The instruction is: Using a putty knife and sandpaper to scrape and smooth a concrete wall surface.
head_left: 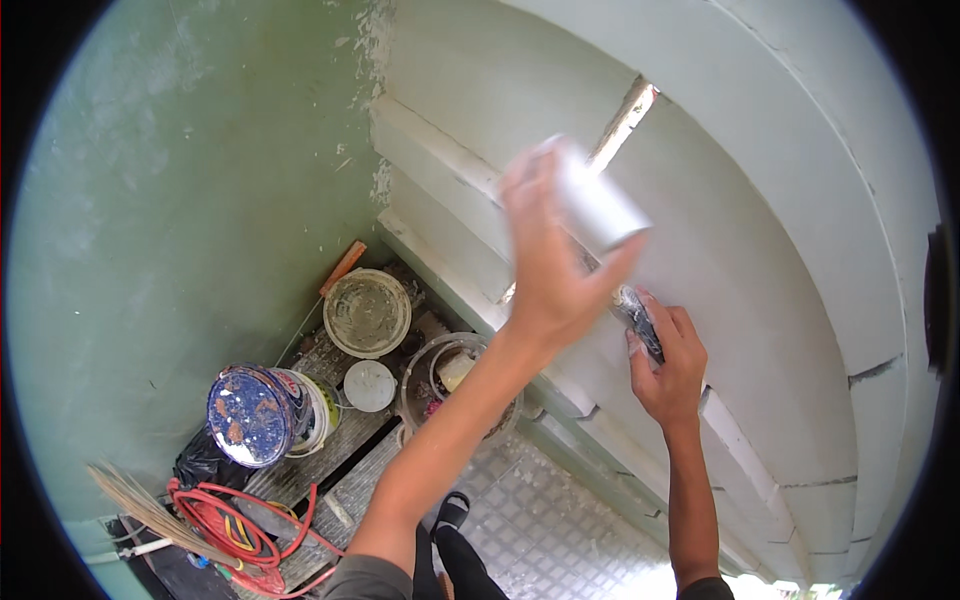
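My left hand (550,265) is raised in front of the pale wall, its fingers and thumb closed round a smooth white object (597,195). Motion smears that object, so its exact kind cannot be told. Lower and to the right, my right hand (672,362) grips a dark-handled tool (640,322) crusted with white, which looks like a putty knife. Its far end points up and left toward my left hand, which partly hides it. Both hands are close to the white ledged wall (760,250), near a narrow bright gap (627,120).
To the left stands a green wall (190,200). Below it, on wooden planks (370,470), are a paint-spattered bucket (250,415), a crusted round tub (367,312), a white lid (370,386) and a larger bucket (415,375). A red hose (215,510) and a straw broom (150,505) lie nearby. Tiled floor (530,510) is below.
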The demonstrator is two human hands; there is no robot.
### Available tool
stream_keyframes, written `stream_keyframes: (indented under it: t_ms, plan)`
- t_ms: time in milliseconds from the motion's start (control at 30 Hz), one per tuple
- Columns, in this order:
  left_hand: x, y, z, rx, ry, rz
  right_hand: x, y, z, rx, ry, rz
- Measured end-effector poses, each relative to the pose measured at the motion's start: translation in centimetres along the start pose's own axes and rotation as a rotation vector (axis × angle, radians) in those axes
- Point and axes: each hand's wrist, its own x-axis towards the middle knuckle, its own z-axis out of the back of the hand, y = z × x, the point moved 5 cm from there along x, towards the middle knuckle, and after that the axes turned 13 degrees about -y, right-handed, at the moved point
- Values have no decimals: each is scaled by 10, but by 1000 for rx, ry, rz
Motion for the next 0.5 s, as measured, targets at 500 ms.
stream_keyframes:
  t_ms: [500]
  plan:
    - [-81,28,79,-965,51,1345,23,25,76,-95,-122,-315]
